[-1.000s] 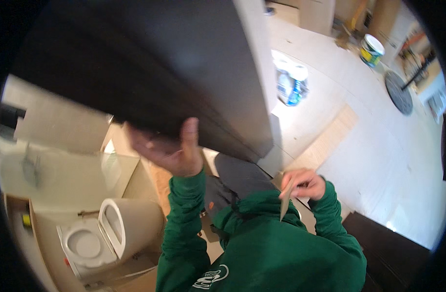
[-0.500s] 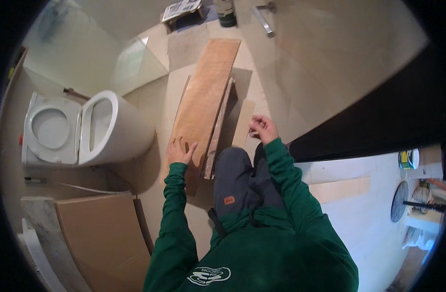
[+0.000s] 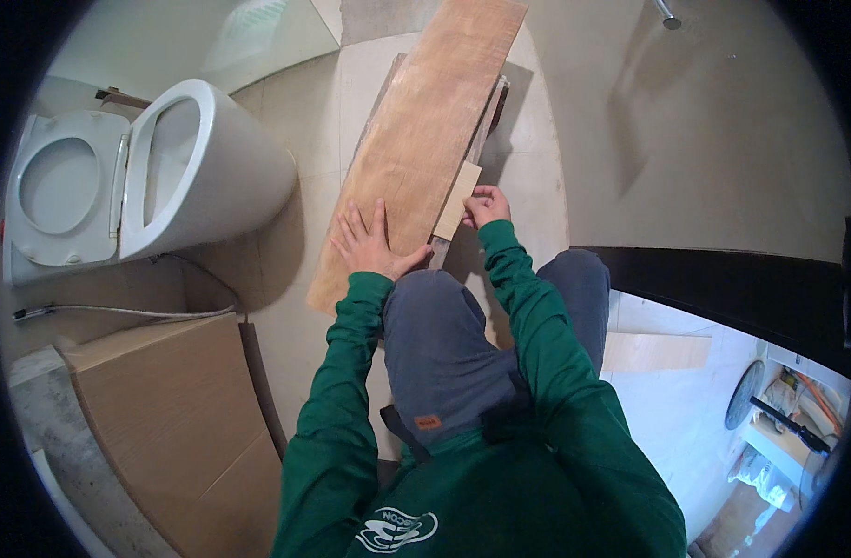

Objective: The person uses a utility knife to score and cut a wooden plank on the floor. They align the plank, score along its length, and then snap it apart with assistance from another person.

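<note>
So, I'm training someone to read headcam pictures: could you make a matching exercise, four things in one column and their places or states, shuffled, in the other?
Column one:
1. Left hand
2. Toilet
3. Right hand
4. Brown cardboard

Column two:
A. At the lower left of the view
B. Fingers on the small pale piece
C. Spread on the long wooden board
D. White, at the upper left of the view

Pairs: 1-C, 2-D, 3-B, 4-A
</note>
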Available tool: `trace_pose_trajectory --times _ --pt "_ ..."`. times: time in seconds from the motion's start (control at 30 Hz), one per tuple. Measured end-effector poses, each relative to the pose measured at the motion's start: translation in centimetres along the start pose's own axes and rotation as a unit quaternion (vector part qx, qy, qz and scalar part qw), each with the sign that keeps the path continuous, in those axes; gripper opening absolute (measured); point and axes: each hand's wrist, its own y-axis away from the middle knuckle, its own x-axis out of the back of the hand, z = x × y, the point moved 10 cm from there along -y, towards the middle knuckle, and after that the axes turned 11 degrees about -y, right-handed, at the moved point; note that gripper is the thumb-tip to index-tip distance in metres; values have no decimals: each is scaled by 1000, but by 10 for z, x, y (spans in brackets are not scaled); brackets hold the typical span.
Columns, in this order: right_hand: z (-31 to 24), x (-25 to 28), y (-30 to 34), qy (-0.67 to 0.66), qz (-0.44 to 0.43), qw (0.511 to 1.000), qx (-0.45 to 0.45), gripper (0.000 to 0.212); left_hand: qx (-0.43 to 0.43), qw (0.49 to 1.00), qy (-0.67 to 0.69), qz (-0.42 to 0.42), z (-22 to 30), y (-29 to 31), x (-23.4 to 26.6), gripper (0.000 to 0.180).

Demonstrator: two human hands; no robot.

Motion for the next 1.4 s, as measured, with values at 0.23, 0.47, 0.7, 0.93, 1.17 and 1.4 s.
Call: trace_pose_trajectory --times 0.23,0.47,0.7,0.93,1.17,1.4 --pt "-1 6 -1 -8 -7 1000 -7 28 -9 1000 12 8 3 -1 -1 115" --pt "-128 -10 50 46 -56 989 129 78 -9 1000 17 17 3 2 -6 116" --pt "-246 -25 82 260 -141 932 208 27 0 999 33 28 2 3 -7 116" --pt "-196 13 75 122 -146 982 16 73 2 999 41 15 1 2 -4 113" --pt "-128 -16 80 178 -227 957 -42 103 -3 998 37 45 5 2 3 112" --pt "-94 15 31 96 -87 991 41 47 -10 995 62 82 2 3 5 107"
